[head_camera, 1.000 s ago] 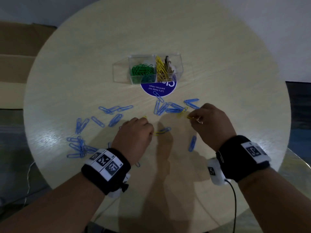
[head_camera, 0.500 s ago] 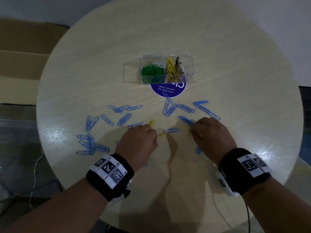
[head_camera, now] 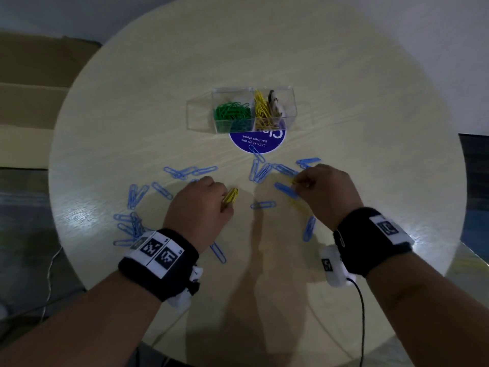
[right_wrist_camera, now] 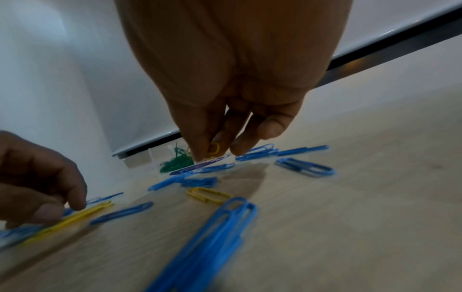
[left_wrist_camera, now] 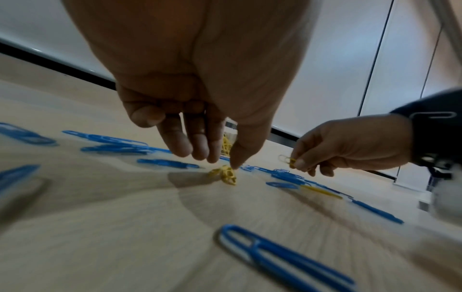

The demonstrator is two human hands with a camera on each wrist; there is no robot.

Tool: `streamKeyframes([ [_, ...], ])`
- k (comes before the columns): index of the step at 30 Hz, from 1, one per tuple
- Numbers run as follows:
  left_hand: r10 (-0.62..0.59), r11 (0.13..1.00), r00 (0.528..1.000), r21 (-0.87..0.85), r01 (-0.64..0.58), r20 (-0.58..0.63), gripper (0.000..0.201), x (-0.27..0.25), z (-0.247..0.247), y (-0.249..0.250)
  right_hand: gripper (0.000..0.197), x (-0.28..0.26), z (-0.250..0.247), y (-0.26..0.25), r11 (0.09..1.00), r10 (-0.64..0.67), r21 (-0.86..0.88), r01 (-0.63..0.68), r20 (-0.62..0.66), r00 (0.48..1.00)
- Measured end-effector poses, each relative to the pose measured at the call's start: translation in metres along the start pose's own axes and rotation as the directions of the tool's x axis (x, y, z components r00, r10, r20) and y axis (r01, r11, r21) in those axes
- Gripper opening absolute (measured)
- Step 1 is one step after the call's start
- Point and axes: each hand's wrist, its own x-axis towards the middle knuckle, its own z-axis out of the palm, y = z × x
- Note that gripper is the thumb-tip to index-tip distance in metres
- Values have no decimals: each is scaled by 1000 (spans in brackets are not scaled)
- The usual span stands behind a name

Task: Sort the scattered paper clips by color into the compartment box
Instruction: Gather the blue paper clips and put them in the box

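Several blue paper clips (head_camera: 260, 205) lie scattered over the round table (head_camera: 264, 49). My left hand (head_camera: 228, 205) pinches a small bunch of yellow clips (head_camera: 230, 196) low at the tabletop; the left wrist view shows the thumb tip on the bunch (left_wrist_camera: 224, 174). My right hand (head_camera: 297, 182) pinches one yellow clip (right_wrist_camera: 214, 148) between thumb and fingers, just above the table. Another yellow clip (right_wrist_camera: 208, 195) lies loose beneath that hand. The clear compartment box (head_camera: 201, 112) stands farther back with green clips (head_camera: 231, 112) and yellow clips (head_camera: 262, 107) in separate compartments.
A round blue sticker (head_camera: 258, 140) lies partly under the box's near side. The box's left compartment looks empty, and its right one holds some pale and dark items (head_camera: 275, 104). Cardboard (head_camera: 31, 83) sits beyond the table's left edge. A cable (head_camera: 361, 313) hangs from my right wrist.
My left hand has gathered the yellow clip that lay to its right into its pinch. My right hand has moved a little away from me, still holding a yellow clip.
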Motion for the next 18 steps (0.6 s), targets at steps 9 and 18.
streamKeyframes([
  [9,33,985,999,169,-39,42,14,7,0,14,12,26,-3,1,993,25,-114,-28,-23,999],
  [18,-9,999,998,-44,12,61,14,17,4,8,3,-33,4,-2,987,-30,-149,56,172,985],
])
